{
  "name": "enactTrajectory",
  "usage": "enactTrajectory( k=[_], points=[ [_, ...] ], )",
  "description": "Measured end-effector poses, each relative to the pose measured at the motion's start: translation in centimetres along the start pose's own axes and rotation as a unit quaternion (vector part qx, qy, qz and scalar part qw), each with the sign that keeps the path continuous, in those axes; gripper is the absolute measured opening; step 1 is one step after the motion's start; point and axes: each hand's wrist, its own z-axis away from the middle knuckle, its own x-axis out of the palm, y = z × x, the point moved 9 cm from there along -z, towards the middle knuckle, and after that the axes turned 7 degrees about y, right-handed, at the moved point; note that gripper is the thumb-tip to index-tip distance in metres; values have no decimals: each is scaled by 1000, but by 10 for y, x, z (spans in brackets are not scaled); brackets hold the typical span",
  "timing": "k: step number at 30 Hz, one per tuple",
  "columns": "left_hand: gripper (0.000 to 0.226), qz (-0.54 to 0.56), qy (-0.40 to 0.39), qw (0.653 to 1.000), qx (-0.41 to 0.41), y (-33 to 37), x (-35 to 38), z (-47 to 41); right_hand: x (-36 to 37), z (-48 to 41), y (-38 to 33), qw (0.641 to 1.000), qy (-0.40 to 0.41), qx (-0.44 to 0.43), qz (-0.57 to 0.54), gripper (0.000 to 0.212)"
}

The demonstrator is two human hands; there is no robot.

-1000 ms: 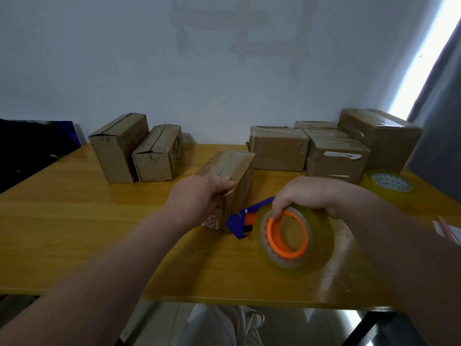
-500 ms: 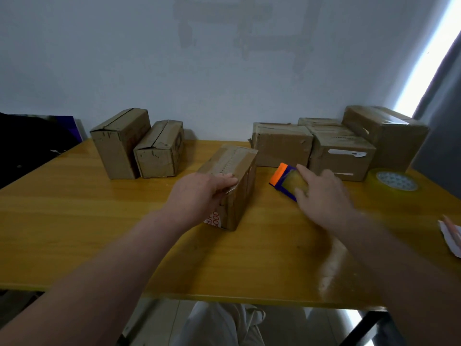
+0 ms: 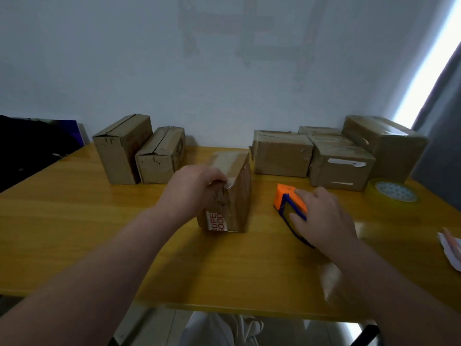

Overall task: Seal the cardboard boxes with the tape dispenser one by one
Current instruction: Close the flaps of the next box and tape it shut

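Table (image 3: 74,221): a yellow wooden top that carries everything named here.
Right group of boxes (image 3: 282,156): several cardboard boxes packed close together at the back, near the wall.
Left pair of boxes (image 3: 119,151): two cardboard boxes side by side at the back left, well apart from the right group.
Middle box (image 3: 239,196): stands alone near the table's centre, in front of the gap between the two groups. Its long axis runs away from the person toward the wall. The short end with a white label in red letters faces the person.
Left hand (image 3: 194,188): fingers curled over the near top edge of the middle box, gripping it.
Right hand (image 3: 321,218): well apart from the left hand, laid over the tape dispenser, with fingers and thumb closed round its body.
Tape dispenser (image 3: 287,198): on the table just right of the middle box, not touching it. Its long axis runs from near right to far left, and the orange end points away toward the boxes at the back.
Tape roll (image 3: 395,192): lies flat at the far right, in front of the right group.
Paper (image 3: 451,245): a white scrap at the right edge.
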Motion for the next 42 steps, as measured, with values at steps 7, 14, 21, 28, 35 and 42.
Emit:
enactTrajectory(
  k=[7, 14, 21, 28, 35, 42],
  points=[
    [20, 2, -27, 999, 39, 17, -47, -41, -52, -20, -44, 978, 59, -69, -189, 44],
    [19, -39, -124, 988, 80, 47, -54, -52, -58, -15, -85, 913, -44, -59, -401, 36],
    [36, -70, -18, 996, 58, 46, -41, -42, -26, 2, -78, 841, -109, 45, -528, 30],
    [24, -19, -37, 999, 30, 43, -38, -20, -25, 9, -66, 847, -59, 60, -525, 21],
    [34, 1, -100, 994, 37, 47, -30, -5, -41, 31, -99, 954, -36, -24, -297, 65],
    [36, 20, -100, 994, 34, 43, -28, -3, -78, 42, -105, 978, 103, -107, -143, 43]
  ],
)
